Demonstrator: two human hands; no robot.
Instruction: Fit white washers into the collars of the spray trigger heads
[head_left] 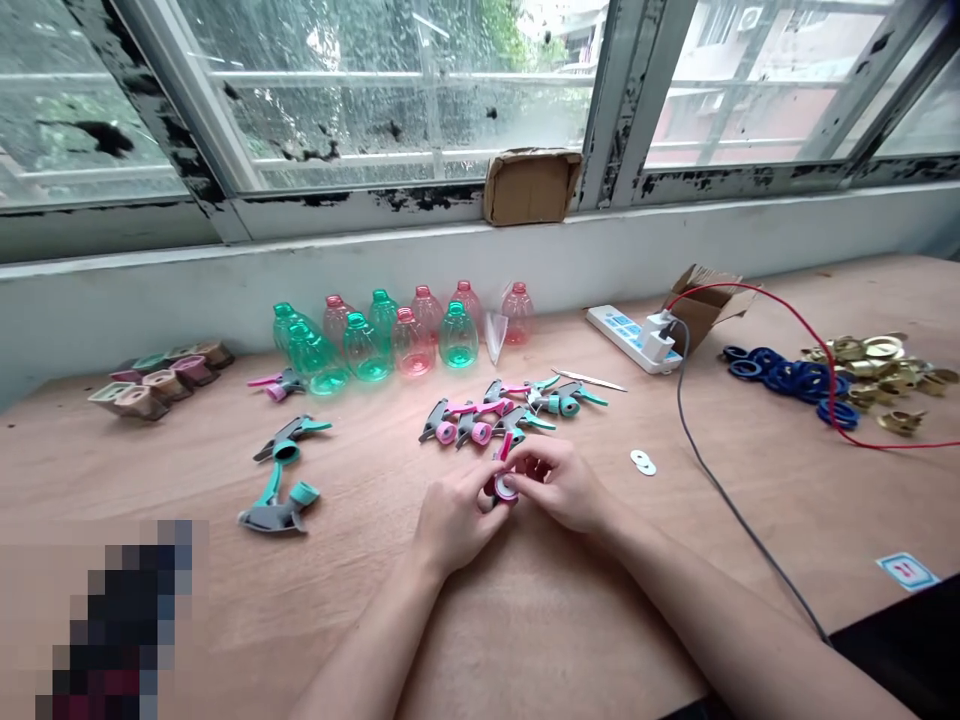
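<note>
Head view, centre: your left hand [456,518] holds one pink-collared plastic spray trigger [506,447]; your right hand [561,487] touches its white round disc [503,489], grip unclear.

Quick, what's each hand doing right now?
Left hand: closed, holding a pink spray top.
Right hand: curled, thumb at the white disc; can't tell if gripping.

This looks like a workshop. Past the left grip [456,517], spray tops [481,433] and bottles [367,352] crowd a wooden worktop [360,500]. Farther off are worn windows [405,110].
</note>
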